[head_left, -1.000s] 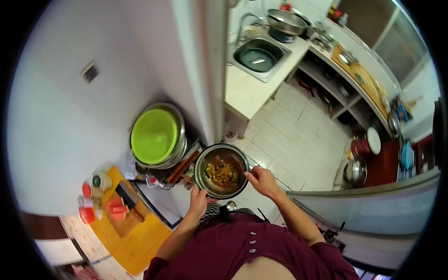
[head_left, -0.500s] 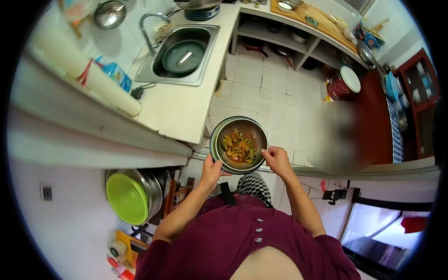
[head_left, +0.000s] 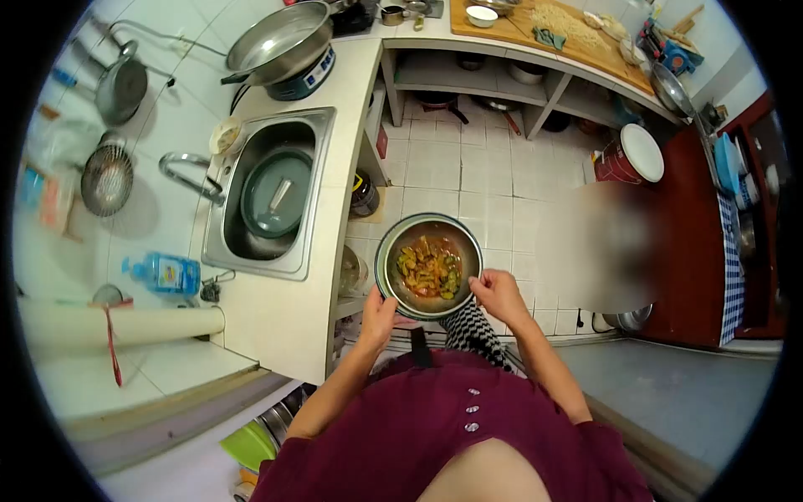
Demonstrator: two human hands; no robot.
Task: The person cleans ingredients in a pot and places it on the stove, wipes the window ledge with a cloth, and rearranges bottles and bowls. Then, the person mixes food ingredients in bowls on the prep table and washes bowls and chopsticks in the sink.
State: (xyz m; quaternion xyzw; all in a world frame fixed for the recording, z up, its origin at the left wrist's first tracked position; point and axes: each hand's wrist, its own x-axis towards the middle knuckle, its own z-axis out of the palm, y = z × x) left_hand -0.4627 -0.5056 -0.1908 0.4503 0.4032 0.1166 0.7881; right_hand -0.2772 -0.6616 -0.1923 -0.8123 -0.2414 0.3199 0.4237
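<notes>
A metal bowl point(head_left: 418, 226) with a dark-edged rim is held in front of my body at waist height, about level. Inside it lie cooked vegetables point(head_left: 429, 266), yellow-green pieces in a reddish sauce. My left hand point(head_left: 380, 320) grips the lower left of the rim, thumb on top and fingers under the bowl. On the lower right, my right hand point(head_left: 499, 296) pinches the rim between thumb and curled fingers. Fingers beneath the bowl are partly hidden.
To the left runs a counter point(head_left: 314, 322) with a sink point(head_left: 293, 259) holding a green basin point(head_left: 258, 201). A large pan point(head_left: 280, 46) stands beyond it. Shelves hold pots at the back. A lidded bucket point(head_left: 627, 159) and a blurred round shape point(head_left: 598, 251) are on the right.
I have moved forward through the doorway, bowl still in both hands. The sink counter now stands beside me, and the green tub behind has slid down toward the view's edge.
</notes>
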